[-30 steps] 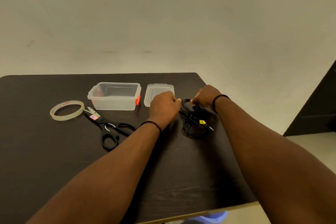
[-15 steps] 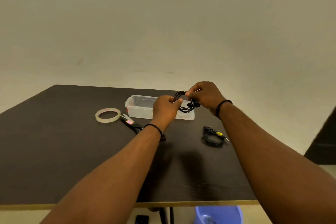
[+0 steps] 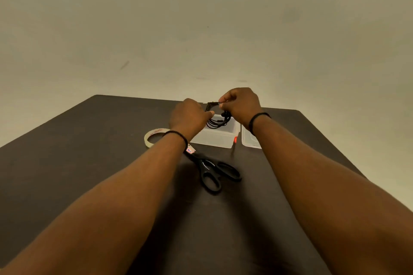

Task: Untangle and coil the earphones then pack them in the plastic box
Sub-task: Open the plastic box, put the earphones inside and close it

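Earphones (image 3: 218, 119): black bundle, held in the air between both hands, right above the open plastic box (image 3: 218, 138), loops hanging down toward its inside. Can't tell if the lowest loops touch the box.

Near to far on the dark table (image 3: 67, 163):
- Both forearms come in from 6 o'clock, a black band on each wrist.
- Scissors (image 3: 210, 169): black handles, lying flat at centre, handles toward 5 o'clock, blade end toward 11 o'clock and partly under the left wrist.
- Tape roll (image 3: 153, 137): clear ring, flat, at 9 o'clock of the box, just beside the left wrist.
- Plastic box: clear, lid off, orange clip on its right end.
- Lid (image 3: 250, 140): clear, flat, at 3 o'clock of the box, just beside it, mostly hidden by the right forearm.
- Left hand (image 3: 190, 116): fingers curled, tips pinching the left side of the bundle.
- Right hand (image 3: 242, 102): closed on the cord, thumb and forefinger pinching its top end, rest of the loops draped under the fist.

Plain wall behind.
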